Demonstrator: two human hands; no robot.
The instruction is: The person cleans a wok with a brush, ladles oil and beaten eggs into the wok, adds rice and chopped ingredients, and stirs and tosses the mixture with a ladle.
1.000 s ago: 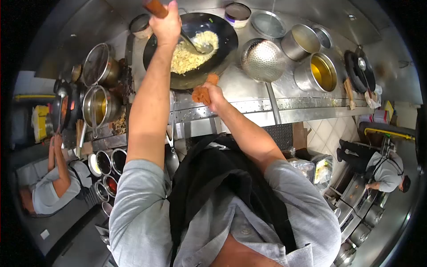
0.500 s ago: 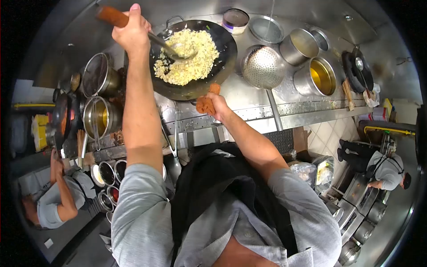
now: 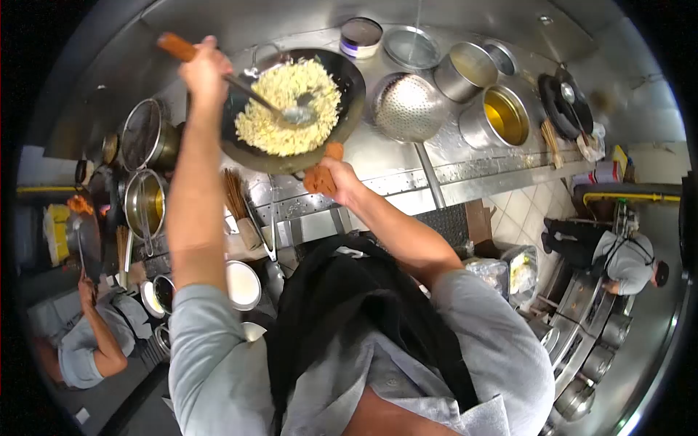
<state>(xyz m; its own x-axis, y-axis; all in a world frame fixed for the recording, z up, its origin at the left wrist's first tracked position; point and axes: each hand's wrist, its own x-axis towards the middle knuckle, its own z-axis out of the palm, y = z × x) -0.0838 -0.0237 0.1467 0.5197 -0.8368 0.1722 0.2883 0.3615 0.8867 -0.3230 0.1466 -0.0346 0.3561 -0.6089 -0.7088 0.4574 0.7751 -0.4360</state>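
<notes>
My left hand is closed around the wooden handle of a long metal ladle, its bowl resting among the food in the wok. The dark wok holds a wide heap of small pale-yellow pieces that look like fried rice. At the near rim, my right hand grips the wok through a folded brown-orange cloth; the rim under the cloth is hidden. Right of the wok lies a perforated strainer, its handle pointing towards me.
A pot of yellow oil, a second metal pot and a tin stand on the steel counter. A bamboo brush and a white bowl are nearby. One co-worker cooks over flame at left; another stands at right.
The ladle's bowl has shifted within the food, which is spread differently. The view has turned slightly. At far left, the co-worker's pan now shows flames. My right hand keeps its hold.
</notes>
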